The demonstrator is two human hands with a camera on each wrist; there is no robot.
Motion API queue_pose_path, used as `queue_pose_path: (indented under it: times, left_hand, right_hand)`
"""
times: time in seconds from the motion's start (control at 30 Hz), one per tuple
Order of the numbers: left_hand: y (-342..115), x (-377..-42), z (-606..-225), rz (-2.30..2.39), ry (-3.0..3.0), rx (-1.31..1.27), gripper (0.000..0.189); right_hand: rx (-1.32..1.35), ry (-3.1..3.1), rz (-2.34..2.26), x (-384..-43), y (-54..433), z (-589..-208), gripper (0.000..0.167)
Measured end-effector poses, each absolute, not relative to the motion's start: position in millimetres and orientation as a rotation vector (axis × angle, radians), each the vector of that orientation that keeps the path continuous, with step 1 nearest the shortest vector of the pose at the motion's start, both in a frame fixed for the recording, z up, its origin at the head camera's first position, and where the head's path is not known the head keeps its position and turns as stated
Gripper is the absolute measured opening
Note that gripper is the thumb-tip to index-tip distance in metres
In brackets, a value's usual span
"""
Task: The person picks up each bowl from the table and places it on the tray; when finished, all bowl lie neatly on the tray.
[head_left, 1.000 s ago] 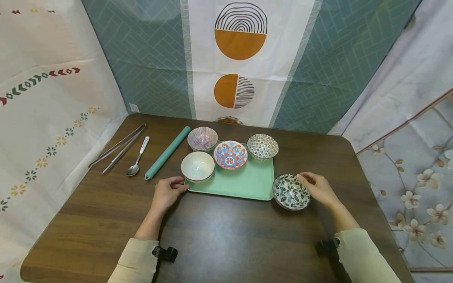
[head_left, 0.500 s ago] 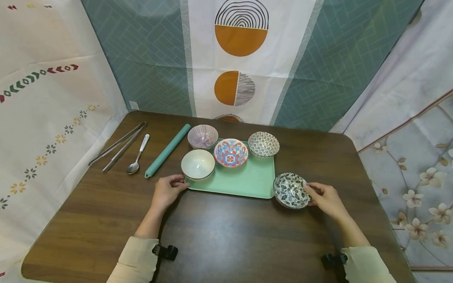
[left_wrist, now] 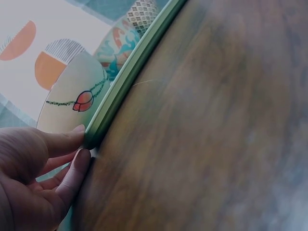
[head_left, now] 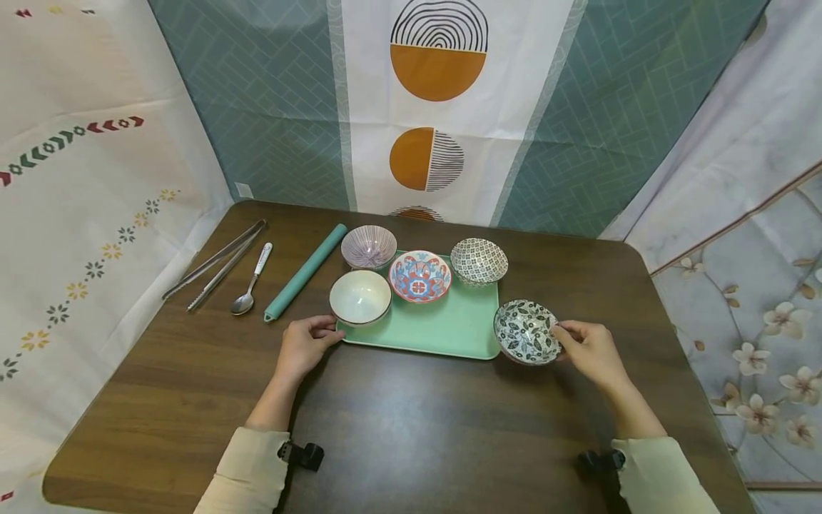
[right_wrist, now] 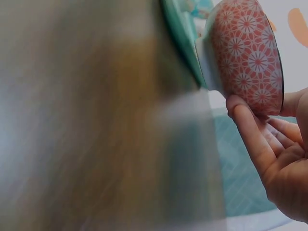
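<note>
In the head view my right hand (head_left: 591, 351) pinches the right rim of a bowl (head_left: 527, 332) with a dark leaf pattern inside. Its pink outside with white flowers (right_wrist: 250, 57) shows in the right wrist view, the foot raised off the table. This bowl is by the right edge of a mint-green tray (head_left: 443, 332). My left hand (head_left: 306, 348) grips the tray's near left corner, thumb and fingertip on its edge (left_wrist: 113, 98). On the tray are a plain white bowl (head_left: 360, 297) and a red-and-blue bowl (head_left: 420, 276). A checkered bowl (head_left: 479, 261) overlaps its far right corner.
A purple-striped bowl (head_left: 369, 246) stands behind the white one. Left of the tray lie a teal rolling pin-like stick (head_left: 305, 272), a spoon (head_left: 250, 280) and metal tongs (head_left: 217, 264). Curtains hang behind the wooden table (head_left: 411, 428).
My right hand has shifted from the leaf-patterned bowl's upper rim to its right side. The bowl has risen and moved slightly away from me. My left hand stays at the tray corner.
</note>
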State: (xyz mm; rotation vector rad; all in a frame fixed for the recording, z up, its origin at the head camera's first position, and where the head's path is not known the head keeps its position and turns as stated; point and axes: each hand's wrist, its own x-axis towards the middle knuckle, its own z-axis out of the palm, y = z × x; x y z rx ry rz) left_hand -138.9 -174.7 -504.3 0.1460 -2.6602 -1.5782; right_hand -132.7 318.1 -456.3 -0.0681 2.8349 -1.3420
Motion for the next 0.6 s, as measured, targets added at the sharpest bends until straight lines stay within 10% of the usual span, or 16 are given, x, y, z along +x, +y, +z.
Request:
queue_pose_path:
  times: [0.6]
  left_hand:
    - [-174.6, -135.4, -504.6, -1.536, -2.681, 0.135, 0.032]
  right_hand:
    - [-0.081, 2.622, -1.526, -164.6, 244.1, -465.9, 0.031]
